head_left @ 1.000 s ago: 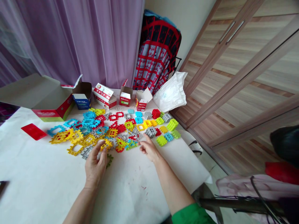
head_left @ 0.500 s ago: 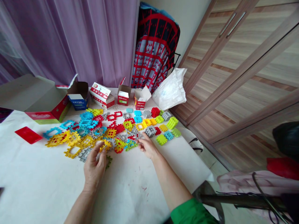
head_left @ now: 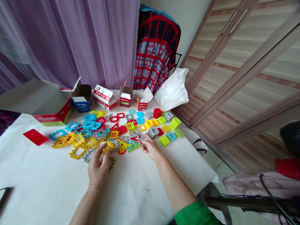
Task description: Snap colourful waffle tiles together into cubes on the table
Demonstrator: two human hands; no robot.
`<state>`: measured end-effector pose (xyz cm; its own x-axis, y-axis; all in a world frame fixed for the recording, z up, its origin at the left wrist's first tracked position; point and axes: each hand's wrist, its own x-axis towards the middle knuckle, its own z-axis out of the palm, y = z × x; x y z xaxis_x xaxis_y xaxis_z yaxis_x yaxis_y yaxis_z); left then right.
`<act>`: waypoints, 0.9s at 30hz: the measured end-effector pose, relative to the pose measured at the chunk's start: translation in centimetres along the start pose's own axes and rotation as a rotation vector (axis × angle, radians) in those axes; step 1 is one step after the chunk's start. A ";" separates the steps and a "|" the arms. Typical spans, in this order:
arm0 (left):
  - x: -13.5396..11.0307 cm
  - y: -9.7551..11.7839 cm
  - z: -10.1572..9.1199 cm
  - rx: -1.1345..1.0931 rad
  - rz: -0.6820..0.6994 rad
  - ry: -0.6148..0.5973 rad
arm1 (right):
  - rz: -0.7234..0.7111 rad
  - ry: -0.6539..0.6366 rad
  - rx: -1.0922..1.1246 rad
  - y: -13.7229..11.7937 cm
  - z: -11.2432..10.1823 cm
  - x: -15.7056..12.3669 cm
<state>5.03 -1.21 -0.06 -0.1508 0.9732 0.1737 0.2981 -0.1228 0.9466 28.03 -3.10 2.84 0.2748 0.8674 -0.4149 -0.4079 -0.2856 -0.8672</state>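
Several colourful plastic interlocking tiles (head_left: 112, 131) lie spread across a white table (head_left: 47, 187). My left hand (head_left: 98, 168) rests at the near edge of the spread. Its fingers are curled, and a dark green tile (head_left: 112, 162) pokes out from its right side. Its fingertips are close to a yellow tile (head_left: 107, 146). My right hand (head_left: 151, 148) is at the spread's near right edge, with its fingertips pinched on a small grey tile (head_left: 141, 141). Light green tiles (head_left: 164, 140) lie just to its right.
A large open carton (head_left: 49, 103) and several small open boxes (head_left: 105, 97) stand along the back. A flat red piece (head_left: 35, 137) lies at left. A white plastic bag (head_left: 173, 90) sits at back right, by the table's right edge. Purple curtains and wooden wardrobe doors stand behind.
Both hands stay at the near edge of the tiles. The right fingertips have closed in towards the grey tile. The view shifted slightly.
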 end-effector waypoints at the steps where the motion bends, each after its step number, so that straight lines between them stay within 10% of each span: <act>1: 0.0 0.0 0.0 0.000 0.002 0.000 | 0.010 0.019 0.005 0.0 0.0 0.0; 27: 0.1 0.4 -0.3 0.077 0.037 0.003 | -0.004 0.067 -0.017 1.1 -1.7 -2.6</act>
<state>4.81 -1.22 0.42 -0.1409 0.9677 0.2090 0.3747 -0.1433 0.9160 28.34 -6.37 2.54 0.3344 0.8392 -0.4289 -0.3924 -0.2899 -0.8729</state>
